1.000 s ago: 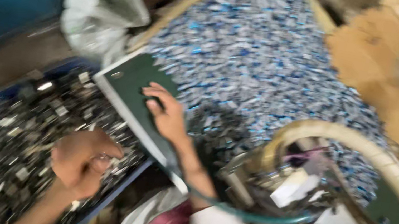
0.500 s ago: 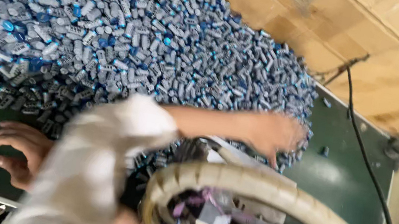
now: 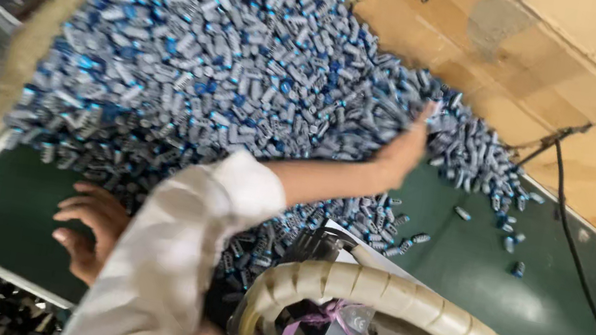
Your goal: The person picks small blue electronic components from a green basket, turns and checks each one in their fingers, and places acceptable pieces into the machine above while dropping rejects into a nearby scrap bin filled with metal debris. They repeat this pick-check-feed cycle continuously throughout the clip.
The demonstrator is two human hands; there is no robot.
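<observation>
A large heap of small blue and grey cylinders (image 3: 232, 77) is being worked on a dark green surface (image 3: 533, 292). The right hand (image 3: 399, 156) is being stretched across to the heap's right flank, toward the far right corner of the surface, with the palm pressed against the pieces. Its fingers (image 3: 424, 116) are being held flat and close together, half sunk among the cylinders (nothing is seen clamped between them). The white sleeve (image 3: 173, 251) of that arm is crossing the middle of the view.

The left hand (image 3: 89, 226) is being rested near the near left corner of the surface, at the foot of the heap, with its fingers (image 3: 81, 201) spread apart and empty; whether they are touching the nearest pieces cannot be told through the blur.

By the look of things, very little of the sorting or raking is done: nearly the whole stock is lying piled against the far edge, and only a thin scatter of loose cylinders (image 3: 504, 224) is lying out on the bare green toward the right edge. A ribbed cream hose (image 3: 404, 300) is arching over a machine at the near edge, and a black cable (image 3: 577, 267) is trailing along the right side beside brown cardboard (image 3: 569, 67).
</observation>
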